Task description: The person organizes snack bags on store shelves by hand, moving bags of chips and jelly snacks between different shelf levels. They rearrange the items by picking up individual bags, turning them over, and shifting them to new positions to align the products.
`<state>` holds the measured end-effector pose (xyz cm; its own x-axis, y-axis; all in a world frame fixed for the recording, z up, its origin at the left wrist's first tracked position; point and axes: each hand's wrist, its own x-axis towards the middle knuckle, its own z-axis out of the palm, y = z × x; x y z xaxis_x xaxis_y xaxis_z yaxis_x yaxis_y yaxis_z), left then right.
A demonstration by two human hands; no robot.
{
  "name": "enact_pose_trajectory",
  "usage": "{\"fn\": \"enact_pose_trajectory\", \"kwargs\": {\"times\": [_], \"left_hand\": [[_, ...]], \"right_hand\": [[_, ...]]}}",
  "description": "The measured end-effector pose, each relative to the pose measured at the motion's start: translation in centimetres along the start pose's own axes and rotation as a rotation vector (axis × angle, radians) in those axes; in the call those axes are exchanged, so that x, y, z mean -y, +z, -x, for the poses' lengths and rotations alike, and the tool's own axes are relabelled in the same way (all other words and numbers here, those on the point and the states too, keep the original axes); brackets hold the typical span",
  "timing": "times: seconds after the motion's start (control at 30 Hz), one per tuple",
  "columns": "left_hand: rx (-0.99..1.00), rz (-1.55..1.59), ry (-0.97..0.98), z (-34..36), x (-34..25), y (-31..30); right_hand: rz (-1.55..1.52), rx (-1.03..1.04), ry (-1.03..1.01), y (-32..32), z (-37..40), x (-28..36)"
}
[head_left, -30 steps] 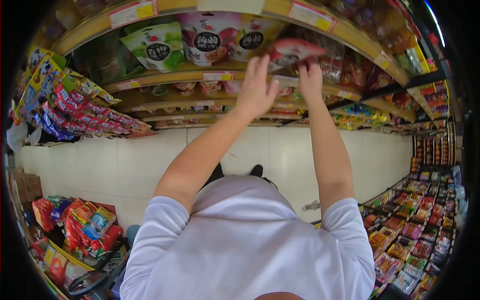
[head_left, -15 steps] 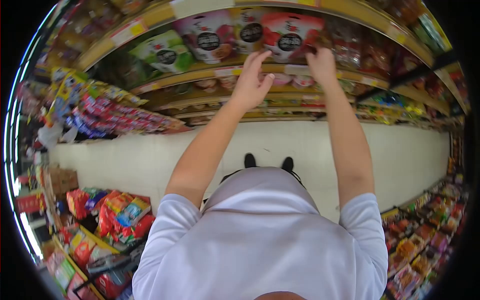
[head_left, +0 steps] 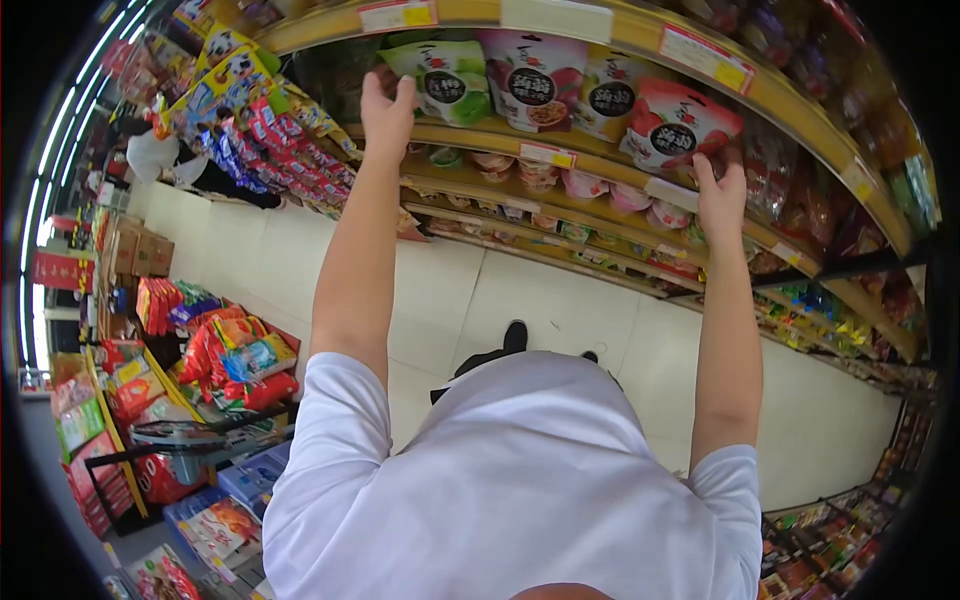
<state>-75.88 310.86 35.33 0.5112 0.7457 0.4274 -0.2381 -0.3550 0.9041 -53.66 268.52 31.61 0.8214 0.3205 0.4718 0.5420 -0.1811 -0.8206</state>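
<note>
My left hand (head_left: pixel 388 118) is raised at the left end of the upper shelf, thumb and fingers apart with nothing between them. It is beside the left edge of a green snack pouch (head_left: pixel 440 85). At the row's right end my right hand (head_left: pixel 722 195) has its thumb at the lower right corner of a red pouch (head_left: pixel 682 128) and its fingers around that side edge. The red pouch leans slightly, its base near the shelf lip. Between these two stand a purple pouch (head_left: pixel 532 82) and a yellow pouch (head_left: pixel 604 96), both upright.
Clear-wrapped packs (head_left: pixel 770 170) sit right of the red pouch. Lower shelves (head_left: pixel 560 222) carry small cups. Hanging snack strips (head_left: pixel 265 140) border the shelf's left end. Red snack bags (head_left: pixel 225 350) are piled at left, and another stocked rack (head_left: pixel 840 550) stands at lower right.
My view has turned, shifting the shelf right and down. My left hand has moved from in front of the purple and yellow pouches to the green one. My right hand stays by the red pouch.
</note>
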Motion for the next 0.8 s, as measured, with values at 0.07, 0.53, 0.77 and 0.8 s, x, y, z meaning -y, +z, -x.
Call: {"fn": "enact_pose_trajectory", "kwargs": {"times": [0.07,0.53,0.77,0.8], "left_hand": [[0.005,-0.035,-0.073,-0.1,0.9,-0.2],[0.139,0.047,-0.062,-2.5,3.6,-0.8],[-0.084,-0.193,0.213,-0.8,5.2,-1.3],[-0.189,-0.160,0.241,1.0,2.8,-0.5]], "right_hand": [[-0.129,0.033,0.119,0.1,-0.1,-0.2],[-0.346,0.051,0.262,4.4,-0.9,3.3],[-0.139,0.061,0.188,4.0,-0.7,2.0],[-0.033,0.069,0.131,3.9,-0.4,1.4]]}}
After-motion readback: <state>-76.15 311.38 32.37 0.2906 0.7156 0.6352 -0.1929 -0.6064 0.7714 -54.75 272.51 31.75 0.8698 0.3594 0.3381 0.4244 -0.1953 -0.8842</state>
